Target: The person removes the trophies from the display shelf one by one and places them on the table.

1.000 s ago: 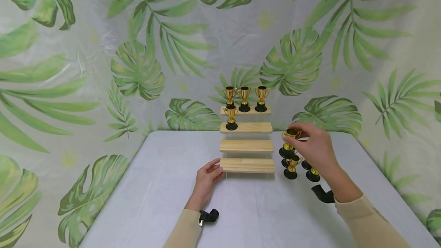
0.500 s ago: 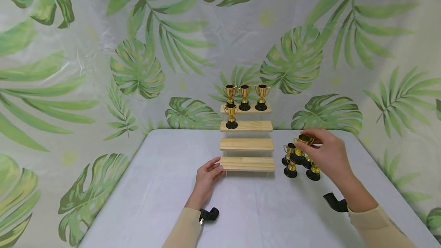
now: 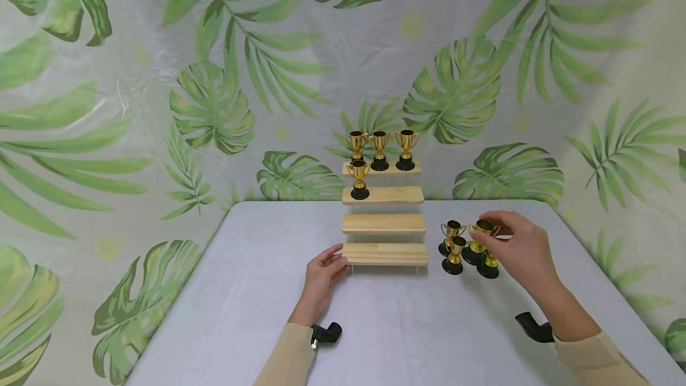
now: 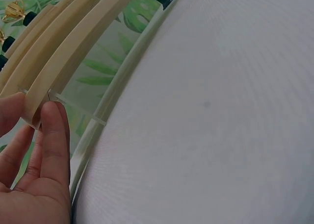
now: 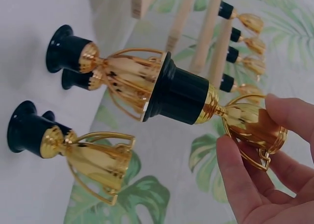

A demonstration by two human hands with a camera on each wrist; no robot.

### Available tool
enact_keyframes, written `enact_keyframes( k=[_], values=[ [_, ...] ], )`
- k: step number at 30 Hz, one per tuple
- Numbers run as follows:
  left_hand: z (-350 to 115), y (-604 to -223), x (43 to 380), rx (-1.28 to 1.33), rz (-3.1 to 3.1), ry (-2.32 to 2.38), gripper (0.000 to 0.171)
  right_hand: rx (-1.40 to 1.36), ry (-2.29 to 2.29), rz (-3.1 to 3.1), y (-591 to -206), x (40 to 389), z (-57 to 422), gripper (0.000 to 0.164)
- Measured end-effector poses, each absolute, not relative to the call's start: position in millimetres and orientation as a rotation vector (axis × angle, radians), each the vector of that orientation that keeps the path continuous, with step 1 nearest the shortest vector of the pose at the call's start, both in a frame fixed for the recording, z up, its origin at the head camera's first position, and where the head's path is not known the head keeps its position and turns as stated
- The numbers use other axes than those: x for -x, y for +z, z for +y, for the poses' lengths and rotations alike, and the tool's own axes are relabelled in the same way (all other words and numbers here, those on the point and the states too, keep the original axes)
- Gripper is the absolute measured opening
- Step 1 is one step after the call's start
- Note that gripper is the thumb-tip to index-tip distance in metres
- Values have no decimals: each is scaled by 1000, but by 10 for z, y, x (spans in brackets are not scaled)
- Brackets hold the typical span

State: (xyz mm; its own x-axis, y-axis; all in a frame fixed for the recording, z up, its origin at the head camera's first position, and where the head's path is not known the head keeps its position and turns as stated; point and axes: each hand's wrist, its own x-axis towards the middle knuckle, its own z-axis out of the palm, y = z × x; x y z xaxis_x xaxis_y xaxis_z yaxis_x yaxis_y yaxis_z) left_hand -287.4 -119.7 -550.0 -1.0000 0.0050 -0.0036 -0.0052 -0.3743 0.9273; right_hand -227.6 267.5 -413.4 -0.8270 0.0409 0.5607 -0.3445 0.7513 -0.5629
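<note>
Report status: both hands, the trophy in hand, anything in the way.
Left hand holding left end of bottom shelf. Right hand pinching gold trophy, clear of table. Other trophies stand close below, could get bumped.

Booth-like space, leaf-print sheeting (image 3: pixel 370 58), white table (image 3: pixel 246 290)

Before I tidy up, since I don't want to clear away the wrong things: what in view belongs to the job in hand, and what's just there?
In the job:
Held trophy, pinched by the right hand
Table trophies
Shelf trophies
Shelf, held at one end by the left hand

Just there:
Leafy backdrop
Table
Black wrist gear, worn
</note>
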Motion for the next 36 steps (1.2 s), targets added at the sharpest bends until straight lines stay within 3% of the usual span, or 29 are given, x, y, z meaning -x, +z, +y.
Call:
enact_keyframes(
  k=[36],
  values=[
    [-1203,-5468,2859,-1,1742,2596,47,-162,882,-2518,-4743,2232,2794,40]
  ],
)
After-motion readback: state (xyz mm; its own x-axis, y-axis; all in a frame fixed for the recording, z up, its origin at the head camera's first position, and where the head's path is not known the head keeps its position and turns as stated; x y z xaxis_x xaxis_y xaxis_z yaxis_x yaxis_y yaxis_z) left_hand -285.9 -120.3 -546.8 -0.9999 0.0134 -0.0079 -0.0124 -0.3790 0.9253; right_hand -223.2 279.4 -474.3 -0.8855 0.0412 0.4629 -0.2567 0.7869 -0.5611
